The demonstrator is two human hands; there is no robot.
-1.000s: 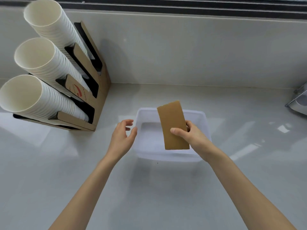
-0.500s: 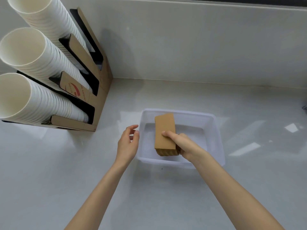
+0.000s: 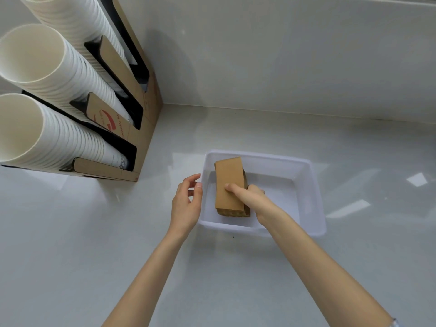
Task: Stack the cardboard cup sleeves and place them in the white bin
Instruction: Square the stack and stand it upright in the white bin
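A stack of brown cardboard cup sleeves (image 3: 228,182) lies flat inside the white bin (image 3: 311,197), in its left half. My right hand (image 3: 252,197) grips the stack from the right side, thumb on the top sleeve and fingers wrapped round its edge. The stack's corrugated near end shows at the bin's front wall. My left hand (image 3: 187,204) hovers at the bin's left rim, fingers apart and curled, holding nothing and just off the plastic.
A cardboard dispenser (image 3: 139,114) with three slanted columns of white paper cups (image 3: 47,67) stands at the left against the wall. The bin sits on a pale glossy counter (image 3: 94,244) that meets a light backsplash behind.
My right hand has lowered the sleeve stack from upright above the bin down flat into it. My left hand stayed beside the bin's left rim. The view shifted closer and lower.
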